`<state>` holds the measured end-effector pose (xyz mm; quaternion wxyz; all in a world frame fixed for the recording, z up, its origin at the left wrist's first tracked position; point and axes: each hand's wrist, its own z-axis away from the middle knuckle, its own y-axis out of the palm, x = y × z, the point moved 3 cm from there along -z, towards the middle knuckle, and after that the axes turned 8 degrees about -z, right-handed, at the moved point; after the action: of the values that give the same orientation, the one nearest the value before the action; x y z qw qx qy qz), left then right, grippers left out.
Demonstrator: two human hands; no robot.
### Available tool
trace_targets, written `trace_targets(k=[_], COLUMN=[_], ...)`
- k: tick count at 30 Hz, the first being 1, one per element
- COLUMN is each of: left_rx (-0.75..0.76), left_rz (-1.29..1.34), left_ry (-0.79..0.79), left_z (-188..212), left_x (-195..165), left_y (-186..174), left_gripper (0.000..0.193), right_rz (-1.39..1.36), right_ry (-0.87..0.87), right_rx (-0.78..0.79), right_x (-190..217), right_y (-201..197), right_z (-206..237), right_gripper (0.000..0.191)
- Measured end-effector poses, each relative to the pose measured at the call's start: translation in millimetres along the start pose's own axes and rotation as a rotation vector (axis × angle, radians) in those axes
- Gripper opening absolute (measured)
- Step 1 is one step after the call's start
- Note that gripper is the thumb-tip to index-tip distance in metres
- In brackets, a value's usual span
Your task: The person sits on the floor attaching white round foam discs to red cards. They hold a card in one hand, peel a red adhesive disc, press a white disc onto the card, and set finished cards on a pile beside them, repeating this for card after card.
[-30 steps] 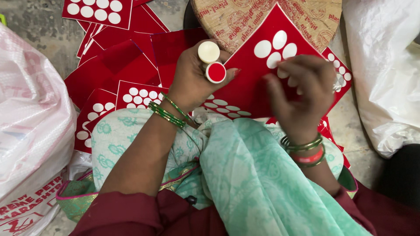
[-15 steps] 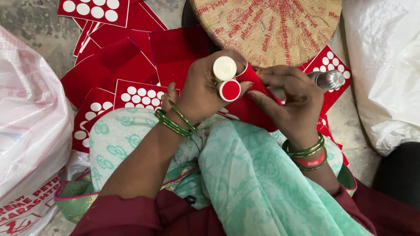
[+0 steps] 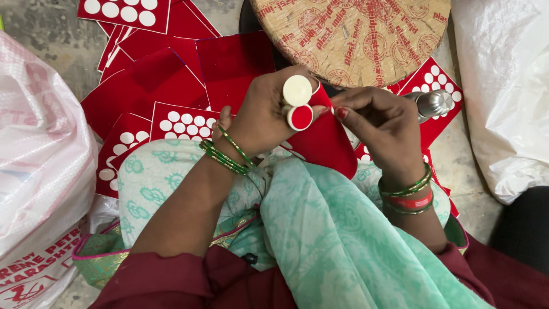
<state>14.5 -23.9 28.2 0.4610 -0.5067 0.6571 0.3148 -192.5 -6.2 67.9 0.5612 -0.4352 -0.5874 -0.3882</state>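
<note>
Matt red velvety sheets (image 3: 154,86), shiny metal cylinder (image 3: 433,103), rough woven disc (image 3: 354,40) (fibrous, printed), crinkled glossy plastic bags (image 3: 40,149).

Beside the round block (image 3: 354,37): two small discs, one white (image 3: 297,90), one red (image 3: 300,117), in my left hand (image 3: 260,117); one metal punch (image 3: 432,103); two white plastic bags (image 3: 503,86).

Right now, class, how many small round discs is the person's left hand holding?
2. A cream disc sits on top at the fingertips of the left hand, and a red disc lies just below, touching it. Others may be hidden inside the grip.
</note>
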Motion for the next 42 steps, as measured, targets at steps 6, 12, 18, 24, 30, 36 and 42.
trace_targets(k=[6, 12, 18, 24, 30, 36, 42], left_rx=[0.058, 0.037, 0.126, 0.143, 0.156, 0.172, 0.154], left_rz=[-0.049, -0.135, -0.129, -0.166, -0.164, -0.158, -0.18], left_ry=[-0.008, 0.004, 0.04, 0.053, 0.071, 0.059, 0.075], left_z=[3.5, 2.1, 3.7, 2.9, 2.6, 1.7, 4.5], left_x=[4.1, 12.5, 16.7, 16.2, 13.4, 11.4, 18.2], left_y=[3.5, 9.4, 21.7, 23.7, 23.7, 21.4, 21.4], left_gripper=[0.022, 0.03, 0.034, 0.039, 0.041, 0.041, 0.039], right_rz=[0.027, 0.32, 1.067, 1.144, 1.151, 1.135, 1.165], right_ry=[0.082, -0.378, -0.951, -1.065, -1.026, -1.009, -0.861], right_rx=[-0.022, -0.366, -0.335, -0.29, -0.258, -0.22, -0.097], right_x=[1.2, 28.5, 29.4, 22.8, 22.0, 26.9, 42.0], right_y=[-8.6, -13.9, 25.7, 34.8, 34.5, 35.7, 41.3], right_z=[-1.7, 3.3, 27.5, 23.9, 25.8, 21.7, 14.1], right_gripper=[0.007, 0.005, 0.021, 0.022, 0.024, 0.025, 0.024])
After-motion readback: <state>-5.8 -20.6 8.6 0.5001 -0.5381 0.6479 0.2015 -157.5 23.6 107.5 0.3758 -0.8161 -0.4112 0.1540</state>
